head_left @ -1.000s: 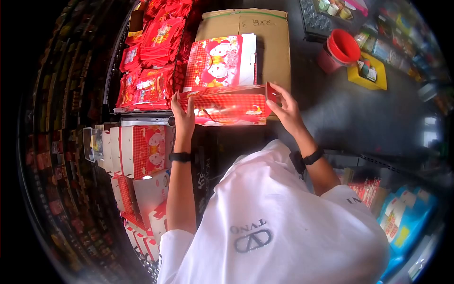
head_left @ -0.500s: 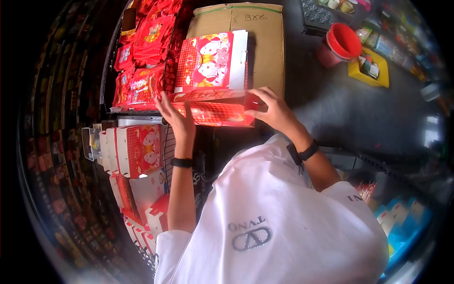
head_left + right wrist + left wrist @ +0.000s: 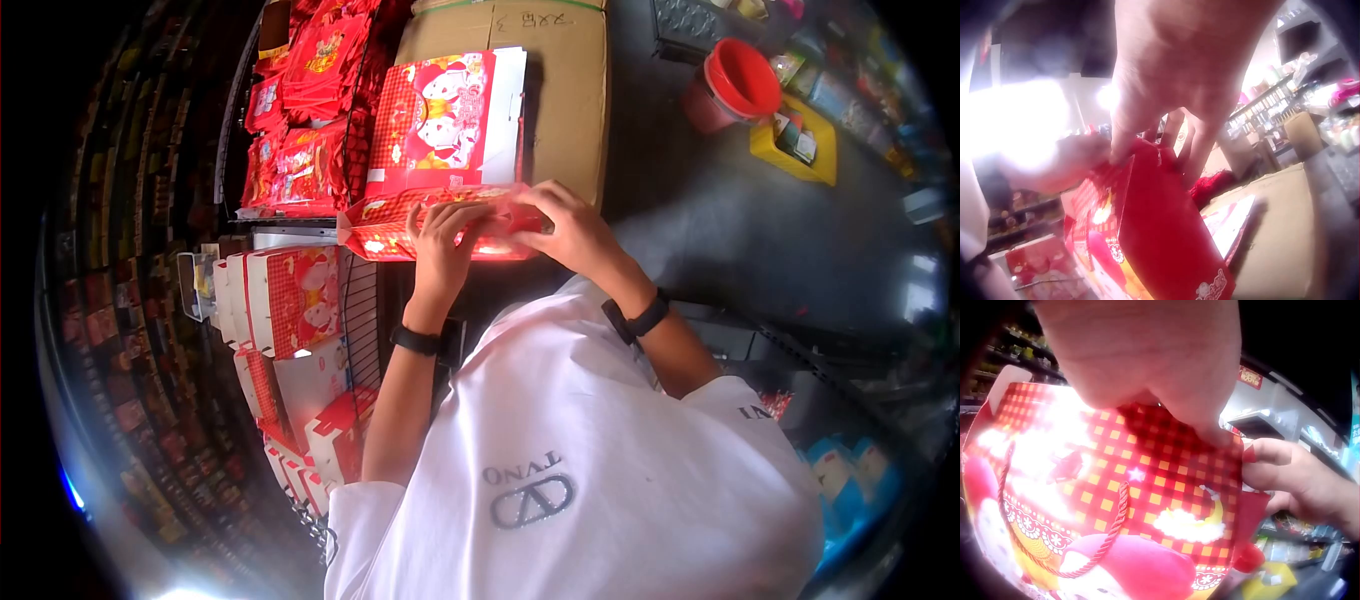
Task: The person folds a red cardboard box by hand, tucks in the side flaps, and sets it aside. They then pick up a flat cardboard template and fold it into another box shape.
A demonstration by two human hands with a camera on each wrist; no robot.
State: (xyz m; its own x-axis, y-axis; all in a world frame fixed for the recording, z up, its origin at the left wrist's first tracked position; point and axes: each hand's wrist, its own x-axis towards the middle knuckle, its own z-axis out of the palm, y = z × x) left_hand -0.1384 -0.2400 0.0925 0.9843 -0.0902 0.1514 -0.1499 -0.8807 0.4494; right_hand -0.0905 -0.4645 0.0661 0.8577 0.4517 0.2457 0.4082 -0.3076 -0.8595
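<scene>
Gripping the red gift bag [image 3: 385,228] just above frame centre, left hand [image 3: 447,240] curled over its middle, right hand [image 3: 572,232] pinching its right end.

My right hand [image 3: 1179,69] fills the top middle of the frame, seen from the wrist. Its fingers [image 3: 1200,147] reach down over the top edge of the red gift bag [image 3: 1166,244], with the thumb on the near side, so the edge is pinched between them. The bag stands opened out in the lower middle, its plain red side panel towards me and its printed front turned left. My left hand [image 3: 1063,162], blurred and washed by glare, meets the bag's top at middle left. A cardboard carton [image 3: 1291,250] lies at lower right with a flat printed bag [image 3: 1232,225] on it. Stocked shelves [image 3: 1266,103] stand at upper right.
</scene>
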